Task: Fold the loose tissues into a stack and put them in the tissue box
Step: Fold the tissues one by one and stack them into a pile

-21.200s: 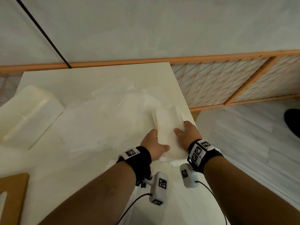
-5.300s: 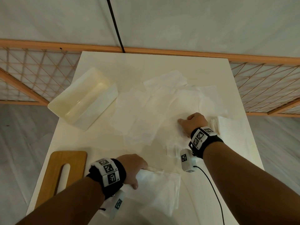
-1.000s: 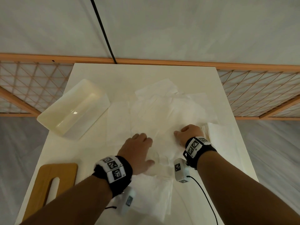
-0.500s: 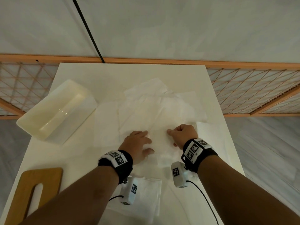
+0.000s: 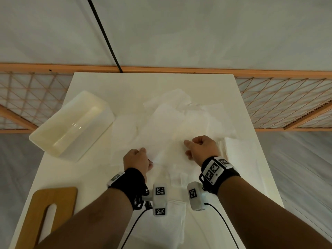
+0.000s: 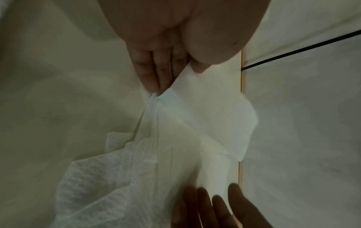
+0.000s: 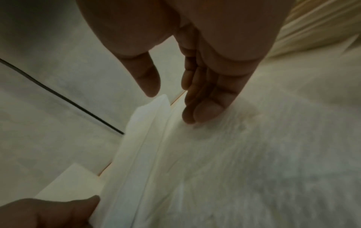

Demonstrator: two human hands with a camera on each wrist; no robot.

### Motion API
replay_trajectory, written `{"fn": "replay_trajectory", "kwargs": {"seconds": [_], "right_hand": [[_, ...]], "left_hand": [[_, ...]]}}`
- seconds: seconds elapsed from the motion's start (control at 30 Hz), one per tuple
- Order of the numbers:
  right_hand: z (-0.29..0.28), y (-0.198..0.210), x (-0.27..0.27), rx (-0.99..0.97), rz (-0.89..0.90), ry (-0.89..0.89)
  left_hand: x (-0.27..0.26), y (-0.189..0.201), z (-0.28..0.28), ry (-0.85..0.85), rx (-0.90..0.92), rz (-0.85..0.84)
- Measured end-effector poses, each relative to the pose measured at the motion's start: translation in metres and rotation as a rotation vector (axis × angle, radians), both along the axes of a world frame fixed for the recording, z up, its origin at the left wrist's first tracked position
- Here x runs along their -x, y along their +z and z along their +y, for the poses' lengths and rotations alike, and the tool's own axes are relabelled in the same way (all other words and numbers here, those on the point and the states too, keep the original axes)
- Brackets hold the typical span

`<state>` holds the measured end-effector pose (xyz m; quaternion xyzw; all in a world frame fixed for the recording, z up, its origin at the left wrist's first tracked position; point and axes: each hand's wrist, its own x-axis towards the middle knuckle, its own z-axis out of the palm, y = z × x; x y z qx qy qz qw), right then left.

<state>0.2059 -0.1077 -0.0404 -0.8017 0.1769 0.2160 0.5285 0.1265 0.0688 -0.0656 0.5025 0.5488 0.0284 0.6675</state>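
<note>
White table (image 5: 93, 177) standing against a pale wall, orange lattice railing (image 5: 287, 97) running behind it, black cable (image 5: 104, 35) hanging down the wall. Loose tissues (image 5: 179, 123) lying spread and overlapping across the table middle. Left hand (image 5: 136, 159) pinching the near-left edge of one tissue sheet (image 6: 205, 120) between thumb and curled fingers (image 6: 152, 72), sheet lifting off the table in the left wrist view. Right hand (image 5: 202, 147) sitting at the sheet's right side, fingers curled; in the right wrist view thumb and fingers (image 7: 205, 108) standing slightly apart with the raised tissue edge just below the thumb tip, so actual grip cannot be told. Folded tissue stack (image 5: 231, 150) lying just right of the right hand near the table's right edge. More tissue (image 5: 177, 223) lying at the near edge between the forearms. Open cream tissue box (image 5: 71, 123) sitting tilted at the table's left, well apart from both hands. Wooden lid (image 5: 52, 209) with a slot lying at near left.
</note>
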Motion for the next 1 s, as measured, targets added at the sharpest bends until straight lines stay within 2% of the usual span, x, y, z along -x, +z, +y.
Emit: {"fn": "replay_trajectory", "kwargs": {"seconds": [0.27, 0.4, 0.5, 0.57, 0.63, 0.67, 0.73, 0.83, 0.9, 1.0], "right_hand": [[0.049, -0.010, 0.004, -0.180, 0.162, 0.004], [0.070, -0.007, -0.003, -0.070, 0.183, 0.056], [0.078, -0.010, -0.008, 0.043, 0.178, 0.075], [0.076, -0.010, -0.009, 0.035, 0.175, 0.036], [0.070, -0.007, -0.005, -0.044, 0.182, -0.010], [0.066, -0.005, 0.000, -0.104, 0.182, -0.017], [0.060, 0.002, 0.014, -0.248, 0.184, 0.013], [0.051, 0.009, 0.033, -0.407, 0.247, 0.114], [0.044, 0.013, 0.039, -0.441, 0.291, 0.187], [0.030, 0.024, 0.042, -0.436, 0.347, 0.338]], "left_hand": [[0.005, 0.000, 0.007, -0.099, -0.050, -0.011], [0.007, 0.007, 0.011, -0.265, -0.130, 0.000], [0.009, 0.008, 0.017, -0.473, -0.136, 0.050], [0.011, 0.008, 0.022, -0.612, -0.305, 0.141], [0.010, 0.014, 0.030, -0.635, -0.474, 0.183], [0.007, 0.016, 0.033, -0.616, -0.488, 0.160], [-0.001, 0.019, 0.036, -0.581, -0.360, 0.082], [0.000, 0.021, 0.033, -0.580, 0.035, -0.048], [0.010, 0.021, 0.034, -0.656, 0.253, -0.120], [0.024, 0.024, 0.038, -0.689, 0.347, -0.190]]}}
